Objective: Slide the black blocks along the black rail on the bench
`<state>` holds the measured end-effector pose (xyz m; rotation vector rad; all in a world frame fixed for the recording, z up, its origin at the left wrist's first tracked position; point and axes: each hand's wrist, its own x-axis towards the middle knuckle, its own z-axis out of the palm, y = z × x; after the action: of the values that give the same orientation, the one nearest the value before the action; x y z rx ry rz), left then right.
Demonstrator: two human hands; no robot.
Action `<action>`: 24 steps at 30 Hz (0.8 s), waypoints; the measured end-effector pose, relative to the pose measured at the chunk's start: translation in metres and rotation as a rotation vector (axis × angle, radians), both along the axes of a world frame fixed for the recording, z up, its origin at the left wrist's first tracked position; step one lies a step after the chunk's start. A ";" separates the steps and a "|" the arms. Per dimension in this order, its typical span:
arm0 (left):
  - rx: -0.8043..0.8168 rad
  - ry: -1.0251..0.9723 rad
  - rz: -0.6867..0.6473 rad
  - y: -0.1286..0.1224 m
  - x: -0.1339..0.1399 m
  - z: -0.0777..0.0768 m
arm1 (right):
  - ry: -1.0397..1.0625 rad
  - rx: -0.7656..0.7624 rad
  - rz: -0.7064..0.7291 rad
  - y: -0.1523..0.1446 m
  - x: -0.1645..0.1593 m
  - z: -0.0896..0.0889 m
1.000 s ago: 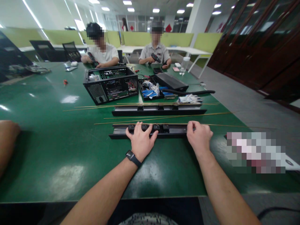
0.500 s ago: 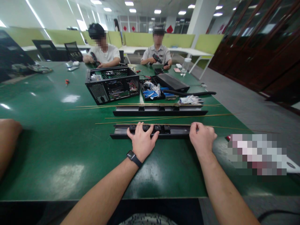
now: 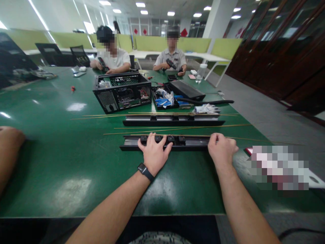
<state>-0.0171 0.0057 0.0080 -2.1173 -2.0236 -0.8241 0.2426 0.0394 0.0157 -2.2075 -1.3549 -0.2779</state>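
My left hand (image 3: pixel 155 150) lies with its fingers spread across several small black blocks (image 3: pixel 181 139) seated in the nearer black channel rail (image 3: pixel 130 148). A thin brass-coloured rod (image 3: pixel 250 139) runs along the top of this rail and sticks out to the right. At the rail's right end, my right hand (image 3: pixel 222 149) is closed, thumb and forefinger pinching the rod. Loose brass rods (image 3: pixel 142 131) lie just beyond the nearer rail. Past them, a second rail (image 3: pixel 175 122) with black blocks in it lies parallel, more rods along its far side.
An open computer case (image 3: pixel 122 93) stands beyond the rails, beside a black tray (image 3: pixel 165 105) of gloves. A black hose (image 3: pixel 210 101) and white gloves (image 3: pixel 207 108) lie right. Another person's arm (image 3: pixel 10 145) rests at left; two people sit opposite with power drills. A blurred-out item (image 3: pixel 279 167) lies right.
My right hand has shifted a little to the right, and the rod in it has slid the same way. My left hand stays in place on the blocks.
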 end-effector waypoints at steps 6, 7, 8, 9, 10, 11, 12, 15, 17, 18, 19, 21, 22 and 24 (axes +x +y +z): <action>-0.004 0.006 0.004 0.000 0.000 -0.001 | 0.015 -0.002 0.007 0.001 0.004 -0.003; -0.003 0.008 0.001 0.001 0.000 -0.002 | 0.015 0.001 0.006 0.001 0.004 -0.003; -0.001 0.009 -0.002 0.001 0.000 -0.002 | 0.015 0.007 0.007 0.001 0.004 -0.003; 0.003 0.008 -0.004 0.001 -0.001 -0.003 | 0.015 0.014 0.012 0.001 0.003 -0.003; 0.006 0.006 -0.004 0.001 -0.001 -0.003 | 0.017 0.022 0.021 0.000 0.003 -0.003; 0.008 0.003 -0.004 0.001 -0.001 -0.003 | 0.019 0.032 0.030 0.000 0.002 -0.002; 0.011 0.001 -0.003 0.002 -0.001 -0.003 | 0.021 0.039 0.042 0.000 0.001 -0.002; 0.016 -0.001 -0.007 0.002 0.000 -0.003 | 0.033 0.035 0.093 -0.001 -0.002 -0.002; 0.019 0.000 -0.013 0.002 0.000 -0.003 | 0.041 0.022 0.132 -0.001 -0.004 -0.002; 0.019 0.000 -0.015 0.001 0.000 -0.002 | 0.043 0.019 0.144 -0.001 -0.004 -0.002; 0.019 -0.001 -0.015 0.001 0.000 -0.002 | 0.042 0.021 0.148 -0.001 -0.004 -0.003; 0.018 -0.001 -0.013 0.001 0.000 -0.002 | 0.035 0.032 0.131 0.000 -0.003 -0.004; 0.018 -0.002 -0.013 0.001 0.000 -0.002 | 0.031 0.038 0.114 0.000 -0.002 -0.004; 0.022 -0.006 -0.012 0.001 0.000 -0.002 | 0.028 0.047 0.067 0.001 0.001 -0.005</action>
<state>-0.0170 0.0068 0.0064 -2.1196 -1.9972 -0.8524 0.2438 0.0405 0.0108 -2.1151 -1.3904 -0.2510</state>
